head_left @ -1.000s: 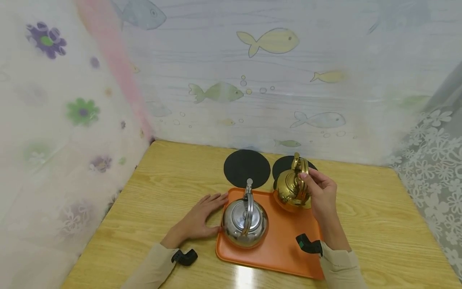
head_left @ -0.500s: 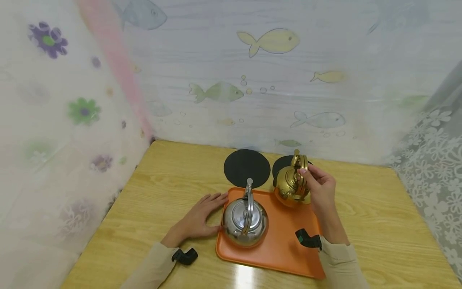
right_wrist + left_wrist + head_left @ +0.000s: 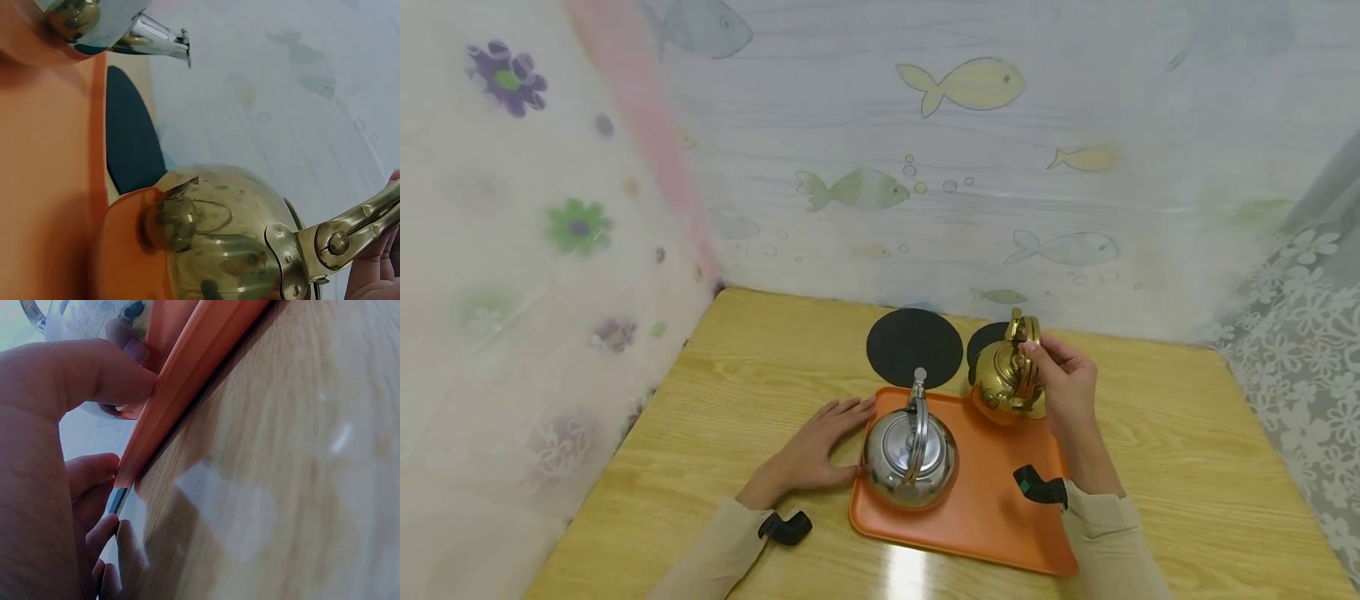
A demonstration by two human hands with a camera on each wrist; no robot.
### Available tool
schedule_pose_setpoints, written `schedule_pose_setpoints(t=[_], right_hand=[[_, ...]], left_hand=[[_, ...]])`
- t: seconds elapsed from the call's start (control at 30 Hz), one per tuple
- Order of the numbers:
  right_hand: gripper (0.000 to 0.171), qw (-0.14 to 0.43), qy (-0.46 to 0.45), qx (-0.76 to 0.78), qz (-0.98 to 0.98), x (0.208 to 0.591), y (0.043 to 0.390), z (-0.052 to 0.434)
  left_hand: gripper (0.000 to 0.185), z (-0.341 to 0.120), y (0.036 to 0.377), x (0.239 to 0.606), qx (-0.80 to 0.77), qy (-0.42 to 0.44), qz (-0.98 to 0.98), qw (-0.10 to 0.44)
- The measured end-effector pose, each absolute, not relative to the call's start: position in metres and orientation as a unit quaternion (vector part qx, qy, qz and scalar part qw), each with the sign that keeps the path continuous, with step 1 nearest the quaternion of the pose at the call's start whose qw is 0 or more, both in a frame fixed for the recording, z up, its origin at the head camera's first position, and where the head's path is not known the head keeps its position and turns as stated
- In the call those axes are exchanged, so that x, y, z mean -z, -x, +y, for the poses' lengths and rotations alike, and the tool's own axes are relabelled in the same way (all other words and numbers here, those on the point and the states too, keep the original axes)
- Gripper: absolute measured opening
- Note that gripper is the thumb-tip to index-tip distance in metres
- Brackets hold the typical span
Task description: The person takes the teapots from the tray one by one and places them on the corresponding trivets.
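My right hand (image 3: pixel 1070 392) pinches the handle of a gold teakettle (image 3: pixel 996 379) above the far right corner of an orange tray (image 3: pixel 988 521). In the right wrist view the gold body reflects the orange below; its underside is hidden. A silver teakettle (image 3: pixel 898 471) stands on the tray's left side, handle upright, spout toward the wall. My left hand (image 3: pixel 815 447) lies beside that kettle with fingers spread. Its thumb and fingertips touch the tray's left rim (image 3: pixel 178 378) in the left wrist view.
Two black round mats lie on the wooden table (image 3: pixel 745 358) behind the tray. The left mat (image 3: pixel 913 346) shows whole; the right mat (image 3: pixel 985 340) is partly covered by the gold teakettle. A curtain with fish (image 3: pixel 861 190) hangs at the table's back edge.
My right hand has raised the gold teakettle slightly and moved it a little toward the back. My left hand and the silver teakettle have stayed in place.
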State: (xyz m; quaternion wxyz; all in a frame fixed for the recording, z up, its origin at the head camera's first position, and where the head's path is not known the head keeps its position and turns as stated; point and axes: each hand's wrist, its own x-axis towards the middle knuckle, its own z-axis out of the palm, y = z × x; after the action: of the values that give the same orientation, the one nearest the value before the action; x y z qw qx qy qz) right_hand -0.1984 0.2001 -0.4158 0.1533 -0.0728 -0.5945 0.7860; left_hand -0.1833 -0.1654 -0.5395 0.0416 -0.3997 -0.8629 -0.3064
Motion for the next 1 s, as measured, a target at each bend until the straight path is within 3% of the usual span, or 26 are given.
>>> schedule_pose_setpoints(t=[0.43, 1.0], right_hand=[[0.027, 0.16, 0.074, -0.788, -0.59, 0.417, 0.205, 0.201], [0.019, 0.152, 0.077, -0.799, -0.576, 0.414, 0.213, 0.205]], left_hand=[[0.082, -0.165, 0.184, 0.543, 0.313, 0.393, -0.864, 0.022], [0.082, -0.167, 0.181, 0.539, 0.317, 0.387, -0.866, 0.008]])
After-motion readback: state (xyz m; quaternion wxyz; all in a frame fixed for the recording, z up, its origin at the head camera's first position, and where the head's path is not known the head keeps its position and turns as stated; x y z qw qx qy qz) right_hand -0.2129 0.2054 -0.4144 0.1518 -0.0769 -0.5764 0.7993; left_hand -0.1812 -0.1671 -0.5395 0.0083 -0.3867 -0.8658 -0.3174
